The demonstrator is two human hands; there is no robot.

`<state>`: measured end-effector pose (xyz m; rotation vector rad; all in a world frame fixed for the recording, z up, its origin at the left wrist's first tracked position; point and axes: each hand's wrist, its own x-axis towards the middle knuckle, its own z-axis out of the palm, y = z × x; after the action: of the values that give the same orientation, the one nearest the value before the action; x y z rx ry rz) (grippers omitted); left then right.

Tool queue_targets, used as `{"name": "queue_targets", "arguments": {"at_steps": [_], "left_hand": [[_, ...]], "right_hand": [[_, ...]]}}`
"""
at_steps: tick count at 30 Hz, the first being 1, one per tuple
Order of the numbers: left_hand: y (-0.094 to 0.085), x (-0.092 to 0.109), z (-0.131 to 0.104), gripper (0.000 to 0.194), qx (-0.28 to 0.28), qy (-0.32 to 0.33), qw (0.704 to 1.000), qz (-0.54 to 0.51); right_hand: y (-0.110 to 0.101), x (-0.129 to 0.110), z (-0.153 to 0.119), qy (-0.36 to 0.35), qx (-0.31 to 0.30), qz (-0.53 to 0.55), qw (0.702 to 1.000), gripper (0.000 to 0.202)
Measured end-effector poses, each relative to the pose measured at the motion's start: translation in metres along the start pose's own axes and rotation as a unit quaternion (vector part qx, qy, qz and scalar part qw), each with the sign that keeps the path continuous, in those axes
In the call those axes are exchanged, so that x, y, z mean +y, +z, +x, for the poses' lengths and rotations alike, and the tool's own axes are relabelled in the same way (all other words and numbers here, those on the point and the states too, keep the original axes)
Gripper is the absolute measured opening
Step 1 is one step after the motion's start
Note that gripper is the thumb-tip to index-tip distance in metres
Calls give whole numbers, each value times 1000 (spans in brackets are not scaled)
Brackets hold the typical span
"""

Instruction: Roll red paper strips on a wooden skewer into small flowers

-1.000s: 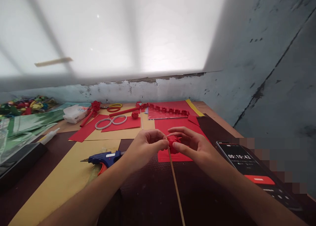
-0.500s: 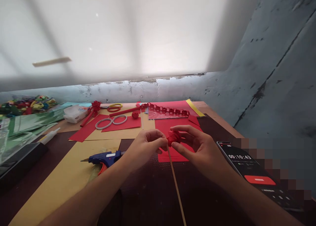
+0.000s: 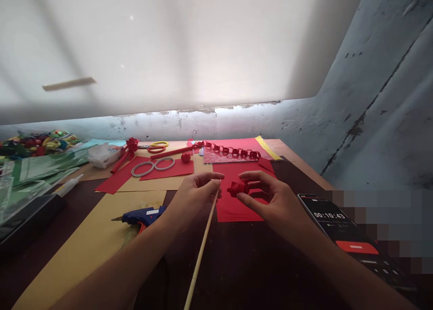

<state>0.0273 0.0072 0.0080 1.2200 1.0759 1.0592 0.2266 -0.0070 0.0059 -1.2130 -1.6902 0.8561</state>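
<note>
Mid-frame, our left fingers (image 3: 211, 185) pinch the slim wooden stick (image 3: 202, 251). Our right fingers (image 3: 251, 202) clasp the crumpled red paper flower (image 3: 237, 189) – best lightly.

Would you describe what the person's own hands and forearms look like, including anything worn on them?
Both the left hand and the right hand are bare, with no gloves, and no rings or watch can be seen. The forearms are bare too, with no sleeves in view and no visible markings.
</note>
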Motion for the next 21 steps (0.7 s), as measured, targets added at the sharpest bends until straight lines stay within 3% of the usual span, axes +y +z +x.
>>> {"name": "queue_targets", "arguments": {"at_steps": [6, 11, 14, 17, 21], "left_hand": [[-6, -3, 6, 18, 26, -17, 999, -29], [-8, -2, 7, 15, 0, -15, 1000, 1], [-9, -1, 6, 14, -23, -5, 999, 26], [-9, -1, 5, 14, -29, 4, 998, 52], [-6, -4, 3, 16, -36, 44, 995, 84]], "right_hand": [[7, 18, -2, -14, -57, -79, 995, 17], [6, 22, -1, -14, -108, -103, 989, 16], [-4, 17, 5, -4, -92, -105, 990, 24], [-15, 11, 11, 18, -69, -70, 995, 19], [-19, 0, 9, 24, -163, -31, 986, 20]]}}
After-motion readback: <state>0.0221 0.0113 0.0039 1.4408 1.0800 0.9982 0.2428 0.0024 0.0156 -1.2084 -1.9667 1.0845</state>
